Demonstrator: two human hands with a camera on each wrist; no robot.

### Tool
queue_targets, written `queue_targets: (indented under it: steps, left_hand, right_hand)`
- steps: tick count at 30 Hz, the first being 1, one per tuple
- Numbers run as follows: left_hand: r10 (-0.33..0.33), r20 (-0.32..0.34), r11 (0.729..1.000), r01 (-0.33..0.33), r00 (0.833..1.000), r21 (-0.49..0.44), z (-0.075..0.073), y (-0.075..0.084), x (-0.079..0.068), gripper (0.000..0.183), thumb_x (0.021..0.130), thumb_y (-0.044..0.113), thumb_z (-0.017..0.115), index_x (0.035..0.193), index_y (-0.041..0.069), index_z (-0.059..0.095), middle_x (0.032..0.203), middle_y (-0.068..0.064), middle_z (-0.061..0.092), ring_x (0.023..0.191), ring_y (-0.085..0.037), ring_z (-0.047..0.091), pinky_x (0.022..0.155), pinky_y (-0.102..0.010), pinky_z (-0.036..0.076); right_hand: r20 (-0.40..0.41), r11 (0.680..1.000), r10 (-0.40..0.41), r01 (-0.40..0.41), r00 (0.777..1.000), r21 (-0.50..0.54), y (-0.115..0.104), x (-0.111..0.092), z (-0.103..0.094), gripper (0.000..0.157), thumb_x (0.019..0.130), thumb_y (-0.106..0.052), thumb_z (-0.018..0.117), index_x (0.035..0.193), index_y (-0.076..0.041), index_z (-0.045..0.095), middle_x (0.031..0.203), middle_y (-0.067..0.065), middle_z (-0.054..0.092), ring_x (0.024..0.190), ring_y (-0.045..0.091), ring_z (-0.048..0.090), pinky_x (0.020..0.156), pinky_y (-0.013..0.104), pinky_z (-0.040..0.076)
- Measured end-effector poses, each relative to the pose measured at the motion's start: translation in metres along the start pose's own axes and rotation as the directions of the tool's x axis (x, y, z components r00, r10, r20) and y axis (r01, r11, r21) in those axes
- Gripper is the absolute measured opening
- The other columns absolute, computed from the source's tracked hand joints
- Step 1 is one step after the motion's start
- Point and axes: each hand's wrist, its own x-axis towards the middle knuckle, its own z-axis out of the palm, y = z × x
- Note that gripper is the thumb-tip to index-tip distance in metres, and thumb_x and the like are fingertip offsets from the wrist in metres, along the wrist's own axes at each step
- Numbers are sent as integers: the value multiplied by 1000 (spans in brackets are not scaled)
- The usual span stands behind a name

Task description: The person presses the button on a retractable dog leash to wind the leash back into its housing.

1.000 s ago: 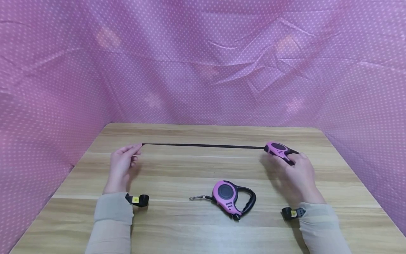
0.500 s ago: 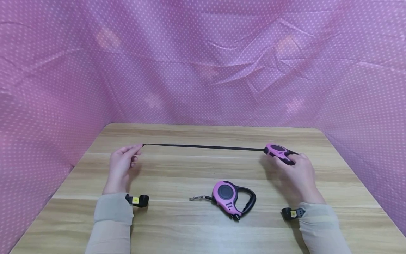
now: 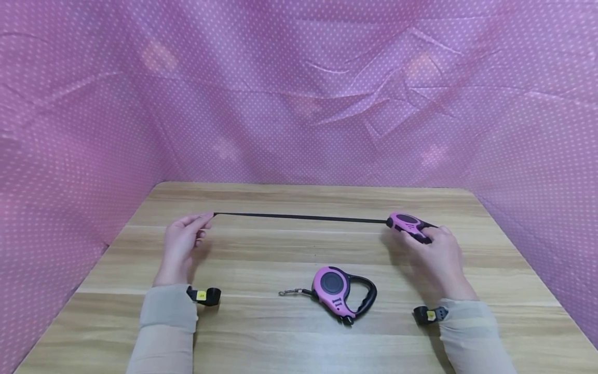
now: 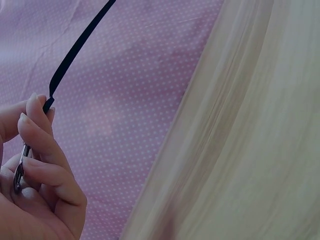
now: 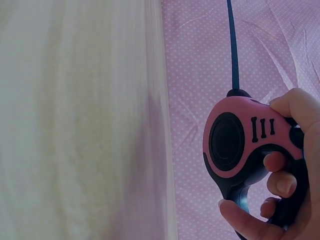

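My right hand [image 3: 439, 254] grips the black handle of a pink and black retractable dog leash [image 5: 227, 137], fingers curled through the loop and thumb up by the casing's button. From its nozzle a black strap [image 3: 299, 217] runs nearly straight to the left, above the table. My left hand [image 3: 179, 244] pinches the strap's far end between thumb and fingers. In the left wrist view the metal clip [image 4: 21, 167] lies inside the curled fingers, partly hidden. A second pink and black leash [image 3: 333, 291] lies on the table between the forearms, its strap drawn in and its clip [image 3: 290, 292] pointing left.
The wooden table [image 3: 252, 337] has rounded far corners. Pink dotted cloth [image 3: 299, 104] hangs behind it and on both sides. Each wrist wears a black camera mount, the left one [image 3: 205, 296] and the right one [image 3: 430, 315], near the tabletop.
My left hand has shifted slightly right with the strap's end, and my right hand has shifted slightly left with the leash, so the span is a little shorter. The second leash stays put.
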Motion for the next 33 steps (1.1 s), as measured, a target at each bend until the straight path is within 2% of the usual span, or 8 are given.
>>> queue_targets:
  steps: [12, 19, 24, 33]
  left_hand:
    - [32, 7, 999, -32, 999, 38, 6, -2, -2, 16, 85, 31, 80, 90, 21, 69, 74, 11, 69, 59, -2, 54, 50, -16, 41]
    - [21, 15, 997, -22, 1000, 70, 7, -2, -3, 20, 84, 34, 79, 94, 20, 68, 75, 12, 69, 63, -3, 55, 53, -17, 43]
    - [7, 20, 996, -9, 1000, 90, 9, -2, -5, 28, 84, 39, 79, 101, 20, 68, 76, 14, 68, 65, -3, 55, 55, -16, 44]
    - [24, 39, 989, -29, 999, 147, 10, -3, -5, 26, 86, 41, 76, 100, 21, 68, 77, 16, 68, 66, -2, 56, 59, -18, 45]
  right_hand:
    - [12, 1000, -14, 14, 1000, -6, -2, -1, 1, 55, 90, -54, 65, 98, 0, 72, 95, 20, 63, 86, 32, 56, 68, 40, 44]
    - [0, 999, -31, 31, 1000, -13, -3, -1, 2, 50, 90, -53, 65, 89, -3, 72, 95, 20, 65, 85, 32, 58, 68, 41, 45]
    - [8, 1000, -25, 25, 1000, -8, -4, -2, 3, 52, 90, -53, 65, 95, -2, 73, 95, 20, 65, 86, 31, 57, 70, 41, 45]
    - [46, 999, 11, -13, 999, 36, -7, -3, 3, 56, 90, -56, 64, 102, -2, 72, 97, 19, 62, 90, 31, 55, 74, 42, 46]
